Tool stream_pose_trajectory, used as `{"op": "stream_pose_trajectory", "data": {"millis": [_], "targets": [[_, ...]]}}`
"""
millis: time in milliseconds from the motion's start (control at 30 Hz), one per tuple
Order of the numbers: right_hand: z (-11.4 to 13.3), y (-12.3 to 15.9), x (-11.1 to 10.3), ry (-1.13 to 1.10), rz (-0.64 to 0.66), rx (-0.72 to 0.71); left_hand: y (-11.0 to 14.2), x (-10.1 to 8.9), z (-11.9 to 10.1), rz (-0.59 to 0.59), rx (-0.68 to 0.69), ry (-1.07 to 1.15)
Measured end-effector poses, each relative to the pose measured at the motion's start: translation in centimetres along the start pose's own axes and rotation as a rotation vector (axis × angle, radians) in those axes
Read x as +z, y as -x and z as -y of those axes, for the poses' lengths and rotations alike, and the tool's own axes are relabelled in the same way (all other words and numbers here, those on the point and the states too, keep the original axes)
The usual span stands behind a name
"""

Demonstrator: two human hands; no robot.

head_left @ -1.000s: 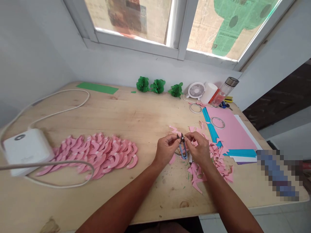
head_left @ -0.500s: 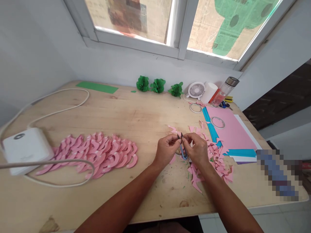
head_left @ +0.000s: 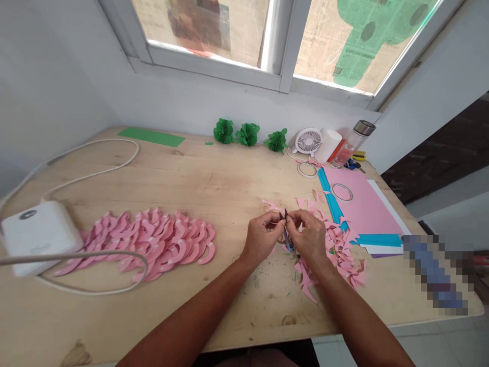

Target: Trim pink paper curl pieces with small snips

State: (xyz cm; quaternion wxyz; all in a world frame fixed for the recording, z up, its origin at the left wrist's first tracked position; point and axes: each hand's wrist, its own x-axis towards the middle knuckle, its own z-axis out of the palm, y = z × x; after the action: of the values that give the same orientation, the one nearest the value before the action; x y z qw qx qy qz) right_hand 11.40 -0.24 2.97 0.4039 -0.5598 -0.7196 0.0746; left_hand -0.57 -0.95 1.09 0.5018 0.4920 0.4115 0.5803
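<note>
the wooden table point(head_left: 183, 173) spans my view, pale, flat and grained, with knots and dark specks. on its left side i see a broad pile of curved pink strips point(head_left: 168, 244), overlapping like scales, smooth, with paler patches. a looped white cable point(head_left: 147, 265) crosses its near edge; a tug there could, i judge, drag the strips out of line. to the right lies a flat pink sheet point(head_left: 376, 204), apparently paper, with a narrow tape ring point(head_left: 343, 201) on top. nearer, jagged pink scraps point(head_left: 346, 250) crowd around the hands, pointed and curled; a sweeping wrist could scatter them, and a small piece dropped there would be hard for me to pick out.

the left hand point(head_left: 262, 237) and right hand point(head_left: 311, 237) nearly meet above the scraps, thumb and fingertips of each drawn together. whatever they pinch is hidden, so i cannot tell what either is clamped on.

smallest, the blue-handled snips point(head_left: 288, 241) sit between the hands, their dark, tapering blades point(head_left: 286, 212) poking up right at the fingertips. if a finger slips or the handles get squeezed, those points could nick skin or crease thin paper.
</note>
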Motion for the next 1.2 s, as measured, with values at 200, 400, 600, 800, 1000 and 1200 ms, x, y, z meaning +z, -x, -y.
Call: {"op": "stream_pose_trajectory", "data": {"millis": [200, 400, 600, 800, 1000, 1200], "targets": [[-0.01, -0.02, -0.07, -0.035, 0.009, 0.018, -0.05, -0.04, -0.12, -0.012, -0.009, -0.017], [-0.08, -0.11, -0.18, -0.121, 0.041, 0.079, -0.09, -0.1, 0.08, 0.003, -0.018, -0.006], [0.2, -0.19, -0.18, -0.112, 0.027, 0.116, -0.01, -0.09, 0.21, 0.024, 0.003, -0.016], [0.19, -0.16, 0.04, -0.086, -0.003, 0.107, 0.03, 0.03, 0.01, -0.005, -0.025, -0.002], [-0.31, -0.17, -0.13, -0.139, 0.054, 0.115, -0.2, 0.08, 0.35, -0.032, -0.042, 0.046], [-0.3, -0.33, -0.67, -0.144, 0.024, 0.019, -0.28, 0.03, 0.56, -0.054, -0.041, 0.047]]}}
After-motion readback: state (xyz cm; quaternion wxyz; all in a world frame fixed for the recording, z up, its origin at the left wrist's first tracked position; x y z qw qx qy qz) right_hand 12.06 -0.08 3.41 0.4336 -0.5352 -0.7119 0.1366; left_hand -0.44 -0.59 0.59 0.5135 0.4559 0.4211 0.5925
